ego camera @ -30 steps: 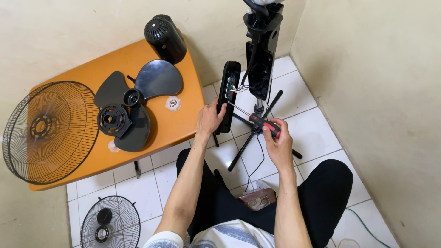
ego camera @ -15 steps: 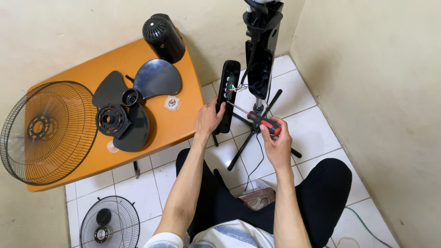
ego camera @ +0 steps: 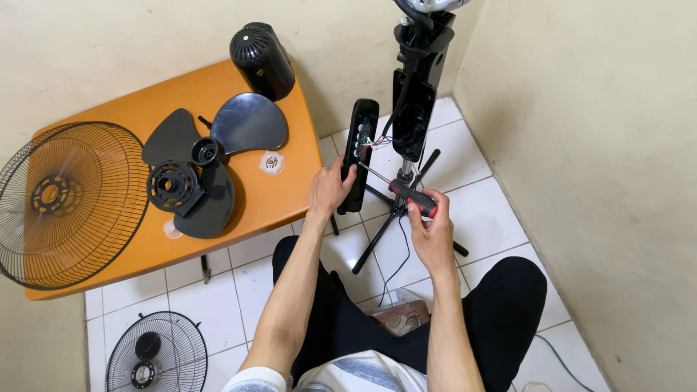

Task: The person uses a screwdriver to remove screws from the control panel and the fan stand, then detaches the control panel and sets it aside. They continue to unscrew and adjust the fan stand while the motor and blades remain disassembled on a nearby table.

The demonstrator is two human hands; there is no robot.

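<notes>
Down on the tiled floor (ego camera: 479, 210), two bare hands work at a dismantled standing fan. One left hand (ego camera: 328, 190) has its fingers wrapped around the lower end of one long black control panel (ego camera: 361, 152), held upright and just beside the fan column (ego camera: 415, 94), with coloured wires showing in its open face. One right hand (ego camera: 430, 234) has its fingers clenched on the red-and-black handle of one screwdriver (ego camera: 406, 194), whose thin shaft slants up to the panel.

One orange table (ego camera: 239, 203) carries one three-lobed black fan blade (ego camera: 207, 163), one round black hub piece (ego camera: 171, 186) lying on that blade, one black motor cover (ego camera: 262, 49) at the far edge, one large wire grille (ego camera: 62, 203) hanging over the left edge, and two small clear round bits, one (ego camera: 271, 162) near the blade and one (ego camera: 172, 230) near the front edge. A second, smaller wire grille (ego camera: 156, 354) lies on the floor below the table.

One small brownish box (ego camera: 403, 318) sits between the legs; its contents are hard to make out. The top of the fan column is cut off by the frame, and the stand's crossed feet (ego camera: 377, 243) are partly hidden by the hands
</notes>
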